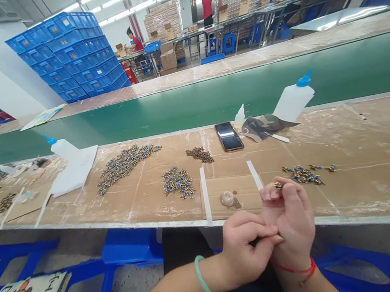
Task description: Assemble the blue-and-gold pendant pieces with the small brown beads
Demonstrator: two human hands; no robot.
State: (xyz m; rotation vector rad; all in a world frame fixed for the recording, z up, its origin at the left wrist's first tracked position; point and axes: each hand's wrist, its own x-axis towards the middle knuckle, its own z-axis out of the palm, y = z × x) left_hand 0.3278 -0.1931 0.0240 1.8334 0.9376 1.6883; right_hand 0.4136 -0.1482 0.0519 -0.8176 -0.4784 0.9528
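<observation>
My left hand (247, 242), with a pale green bangle at its wrist, is closed in a pinch against my right palm. Whatever lies between its fingertips is too small to make out. My right hand (292, 219) is palm up with curled fingers, and a small gold-and-dark metal piece (278, 185) shows at its fingertips. Below them on the cardboard lies a small round clear dish (227, 199). To the right is a loose group of blue-and-gold pieces (306, 175). Left of the dish sits a heap of similar pieces (177, 182), and behind it a pile of small brown bits (199, 155).
A larger pile of blue-and-gold pieces (121, 166) lies farther left. Along the back stand a phone (229, 136), a small dropper bottle (239, 116) and a white blue-capped bottle (293, 100). A green belt (175, 107) runs behind. Blue crates (70, 57) and several people are beyond.
</observation>
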